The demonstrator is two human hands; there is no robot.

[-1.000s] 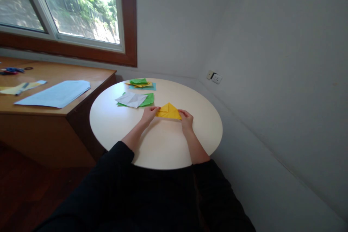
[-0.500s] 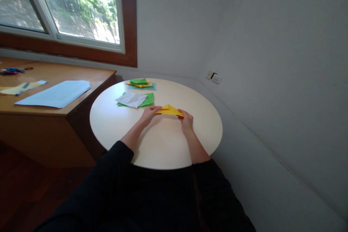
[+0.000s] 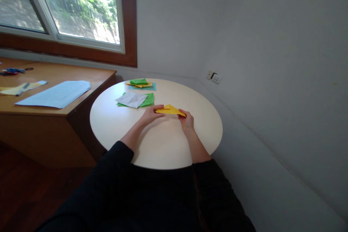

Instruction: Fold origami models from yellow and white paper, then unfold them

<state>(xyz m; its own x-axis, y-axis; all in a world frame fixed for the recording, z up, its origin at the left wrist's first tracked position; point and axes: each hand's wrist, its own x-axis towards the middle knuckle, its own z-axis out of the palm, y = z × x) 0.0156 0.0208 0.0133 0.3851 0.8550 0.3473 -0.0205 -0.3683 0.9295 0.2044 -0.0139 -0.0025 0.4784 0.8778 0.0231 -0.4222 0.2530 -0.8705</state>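
A piece of folded yellow paper [image 3: 171,110] is held up between my two hands, above the round white table [image 3: 163,145]. My left hand [image 3: 150,114] pinches its left end, thumb and fingers apart around the edge. The right end is gripped by my right hand [image 3: 187,120], whose fingertips are partly hidden beneath the paper. A small flap shows on the paper's upper left part. Just beyond my left hand lie a creased white sheet [image 3: 132,99] and a green sheet [image 3: 149,99] under it.
At the table's far side sits a stack of folded green paper [image 3: 138,81], yellow paper and blue paper. A wooden desk [image 3: 89,110] on the left carries light-blue sheets [image 3: 58,93], a pen [image 3: 23,89] and blue-handled scissors [image 3: 15,70]. Walls close in behind and right.
My left hand has shifted slightly right along the paper, its fingers spreading more around the end. The yellow paper's right end has moved slightly to the right with my right hand.
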